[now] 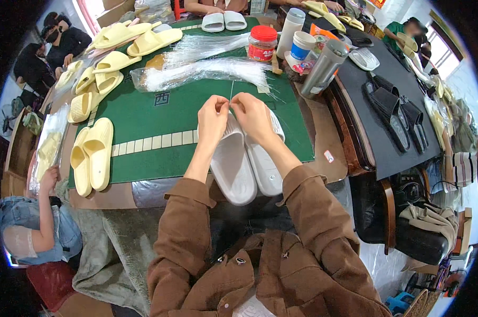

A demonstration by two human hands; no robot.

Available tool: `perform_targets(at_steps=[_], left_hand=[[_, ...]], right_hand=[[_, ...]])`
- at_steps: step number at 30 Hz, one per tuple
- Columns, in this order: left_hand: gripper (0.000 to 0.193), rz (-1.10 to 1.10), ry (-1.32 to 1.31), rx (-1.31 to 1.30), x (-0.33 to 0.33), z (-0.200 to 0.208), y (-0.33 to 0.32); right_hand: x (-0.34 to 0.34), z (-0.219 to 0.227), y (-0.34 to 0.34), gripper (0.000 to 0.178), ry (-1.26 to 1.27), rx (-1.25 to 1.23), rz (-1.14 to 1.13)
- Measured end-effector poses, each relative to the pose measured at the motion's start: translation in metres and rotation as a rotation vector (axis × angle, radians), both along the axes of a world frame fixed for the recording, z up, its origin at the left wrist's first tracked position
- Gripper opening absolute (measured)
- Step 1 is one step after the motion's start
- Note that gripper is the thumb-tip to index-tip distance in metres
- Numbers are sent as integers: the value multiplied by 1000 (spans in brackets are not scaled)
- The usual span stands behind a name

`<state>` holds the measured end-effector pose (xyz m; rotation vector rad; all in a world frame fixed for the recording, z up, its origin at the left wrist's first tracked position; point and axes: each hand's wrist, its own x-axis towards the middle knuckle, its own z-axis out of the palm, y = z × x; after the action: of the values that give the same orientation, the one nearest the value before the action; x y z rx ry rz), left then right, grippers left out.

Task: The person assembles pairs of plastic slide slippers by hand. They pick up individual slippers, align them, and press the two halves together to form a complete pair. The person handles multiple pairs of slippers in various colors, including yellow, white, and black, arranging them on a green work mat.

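My left hand [212,120] and my right hand [253,117] meet above a pair of light grey slippers [235,171] at the table's near edge. Fingers of both hands are pinched together on a thin white plastic tie [232,89], whose end sticks up between them. The slippers lie side by side, heels toward me, and my hands partly hide their straps. Beyond my hands, clear bags of long white plastic ties [202,75] lie on the green table mat [159,116].
Yellow slippers [99,153] line the table's left side. Behind the ties stand a red-lidded jar [261,45], a paper cup [302,45] and a steel flask [325,68]. Black slippers [389,108] lie on the dark table at right. Other people sit around the tables.
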<state>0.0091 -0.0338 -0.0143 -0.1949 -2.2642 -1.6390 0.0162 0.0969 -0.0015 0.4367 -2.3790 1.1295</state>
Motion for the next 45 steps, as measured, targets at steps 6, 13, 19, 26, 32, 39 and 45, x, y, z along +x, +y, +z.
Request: perform_targets(at_steps=[6,13,19,26,32,39,45], left_hand=[[13,-17,-33,-73,4,4,-3],[14,-1,-55,-95,4,-1,-3],[16,80,113,-214,0,-6,-1],[19,-13,147,-317,-5,2,4],[10,-69,36,-330,-19,-5,-5],[23,33,-91,-90,-11,-1,-6],[33,-126,-114,-62,-9,1,-10]], right_hand=[[0,-3,-1,8,27,-16,-19],[-12,-10,2,7,36,-203,-157],[-12,-12,4,7,4,-292,-140],[-9,-11,4,9,20,-250,-99],[-7,-11,1,9,1,-269,-68],[-15,-12,14,9,-26,-424,-92],[21,24,62,15,0,-384,-123]])
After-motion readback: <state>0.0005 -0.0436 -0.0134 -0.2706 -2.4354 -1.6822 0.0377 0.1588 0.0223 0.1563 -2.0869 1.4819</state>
